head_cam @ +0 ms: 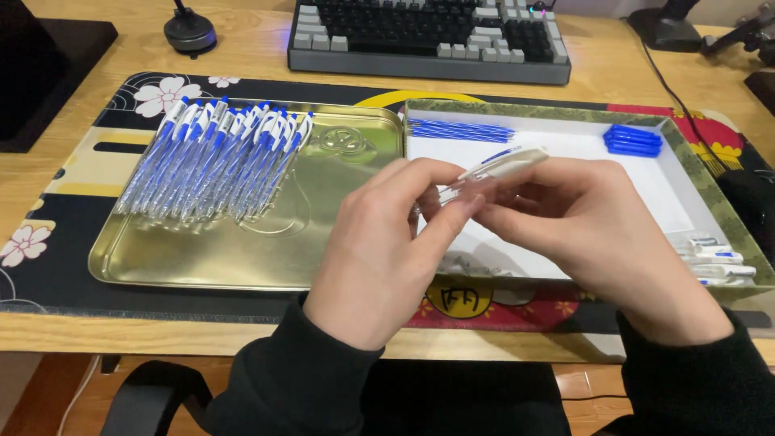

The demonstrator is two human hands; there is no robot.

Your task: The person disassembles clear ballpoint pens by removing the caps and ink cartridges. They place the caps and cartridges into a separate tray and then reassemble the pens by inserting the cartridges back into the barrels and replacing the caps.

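**Pen held between both hands above a white tray**

Pen (492, 168), white and clear with a blue clip, sat at the centre of the frame, tilted with its white end up toward the right. Both hands held it. The left hand (387, 242) came up from the lower middle, its grip pinched on the clear barrel with thumb and fingers curled round it. The right hand (597, 234) reached in from the lower right, its grip pressed on the pen's white upper part, fingertips meeting those of the left hand. Both wrists wore dark sleeves.

Under the hands lay a white tray (565, 145) with a patterned green rim, at the right of the frame. A bundle of blue refills (460, 130) lay in its upper left corner, a small heap of blue caps (634, 140) in its upper right, and a few white pen parts (718, 260) at its lower right edge. Left of it, touching side by side, sat a gold metal tray (242, 250) with a row of finished pens (214, 157) fanned across its upper left part. Both trays rested on a dark flowered mat (48, 242) over the wooden bench (242, 48). A grey and black keyboard (428, 36) stood at the top of the frame.
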